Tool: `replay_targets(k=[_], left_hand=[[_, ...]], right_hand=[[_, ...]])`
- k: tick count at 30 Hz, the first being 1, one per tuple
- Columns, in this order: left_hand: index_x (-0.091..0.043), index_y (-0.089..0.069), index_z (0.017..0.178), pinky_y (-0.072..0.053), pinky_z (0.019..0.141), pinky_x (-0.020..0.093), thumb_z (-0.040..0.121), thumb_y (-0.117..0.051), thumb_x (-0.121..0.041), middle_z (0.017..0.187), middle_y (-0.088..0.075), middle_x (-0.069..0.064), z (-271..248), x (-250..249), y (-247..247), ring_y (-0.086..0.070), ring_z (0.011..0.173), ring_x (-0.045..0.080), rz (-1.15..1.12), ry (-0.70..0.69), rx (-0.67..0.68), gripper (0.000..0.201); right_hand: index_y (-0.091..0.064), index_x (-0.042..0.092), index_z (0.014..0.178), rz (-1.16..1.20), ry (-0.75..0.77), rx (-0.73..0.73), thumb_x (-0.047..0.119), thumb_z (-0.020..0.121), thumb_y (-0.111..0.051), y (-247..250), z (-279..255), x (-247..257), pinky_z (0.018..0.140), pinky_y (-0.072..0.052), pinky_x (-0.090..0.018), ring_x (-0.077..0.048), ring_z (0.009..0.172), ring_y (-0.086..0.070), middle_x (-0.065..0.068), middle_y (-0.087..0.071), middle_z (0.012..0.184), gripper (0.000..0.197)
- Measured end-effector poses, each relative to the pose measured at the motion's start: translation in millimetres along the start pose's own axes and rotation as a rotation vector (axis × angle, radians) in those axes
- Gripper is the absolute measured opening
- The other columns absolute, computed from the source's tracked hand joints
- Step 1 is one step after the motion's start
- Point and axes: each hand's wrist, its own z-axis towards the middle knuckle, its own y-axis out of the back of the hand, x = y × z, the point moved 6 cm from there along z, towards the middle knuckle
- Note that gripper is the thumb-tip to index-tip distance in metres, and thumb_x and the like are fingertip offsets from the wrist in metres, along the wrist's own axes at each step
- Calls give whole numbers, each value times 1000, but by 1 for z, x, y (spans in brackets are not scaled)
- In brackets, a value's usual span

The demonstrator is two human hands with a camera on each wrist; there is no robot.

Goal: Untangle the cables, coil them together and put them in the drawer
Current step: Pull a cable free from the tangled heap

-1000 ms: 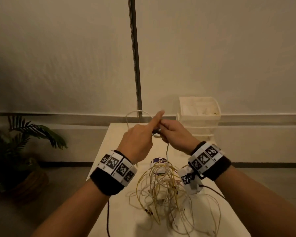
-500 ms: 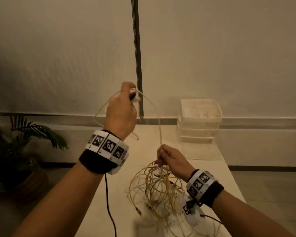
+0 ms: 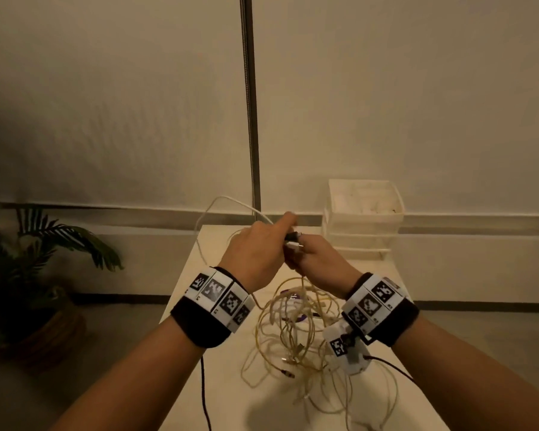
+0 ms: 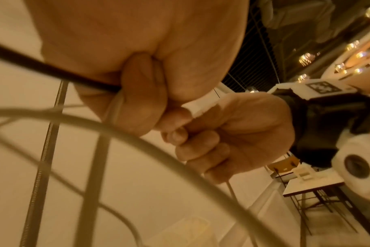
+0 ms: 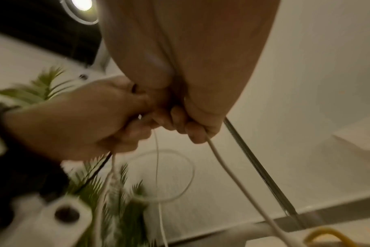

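A tangle of yellow and white cables [image 3: 293, 334] lies on the white table [image 3: 193, 293]. Above it my two hands meet. My left hand [image 3: 280, 233] grips a white cable [image 3: 221, 202] that loops up and to the left, together with a thin black cable [image 4: 42, 68]. My right hand [image 3: 304, 253] is curled round white cable strands [image 5: 220, 160] rising from the tangle. It pinches a white plug [image 4: 201, 104] beside the left fingers. Dark and white plug ends [image 3: 293, 239] stick out between the hands. The white drawer unit [image 3: 363, 219] stands at the table's far right.
A metal pole [image 3: 251, 119] runs up the wall behind the table. A potted plant [image 3: 44, 259] stands on the floor to the left. Black wrist-camera leads [image 3: 204, 396] hang over the table's near part. Loose white cable [image 3: 380, 396] spreads at the near right.
My left hand has come down from its raised position with the white cable. My right hand has risen from the tangle, and the two now meet above the table.
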Motion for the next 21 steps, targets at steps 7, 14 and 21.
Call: replay_targets(k=[7, 14, 21], left_hand=[[-18, -48, 98, -42, 58, 35, 92, -46, -5, 79, -58, 3, -1, 1, 38, -55, 69, 25, -136, 111, -242, 15], [-13, -55, 101, -35, 60, 28, 93, -43, -1, 86, -63, 7, 2, 20, 115, -54, 71, 23, -179, 160, -581, 18], [-17, -52, 90, -46, 62, 37, 92, -40, 4, 78, -59, 0, -18, 45, 71, -55, 73, 23, -328, 211, -447, 24]], right_hand=[[-58, 8, 84, 116, 55, 0, 14, 103, -40, 2, -8, -7, 54, -39, -28, -20, 56, -44, -5, -50, 61, 27], [-42, 9, 74, 165, -113, -77, 36, 100, -37, -14, -33, -85, 55, -38, -29, -14, 49, -38, -2, -40, 55, 37], [-46, 6, 88, 493, -155, 154, 23, 102, -41, 12, -51, -24, 53, -30, -30, -15, 49, -31, -3, -38, 58, 23]])
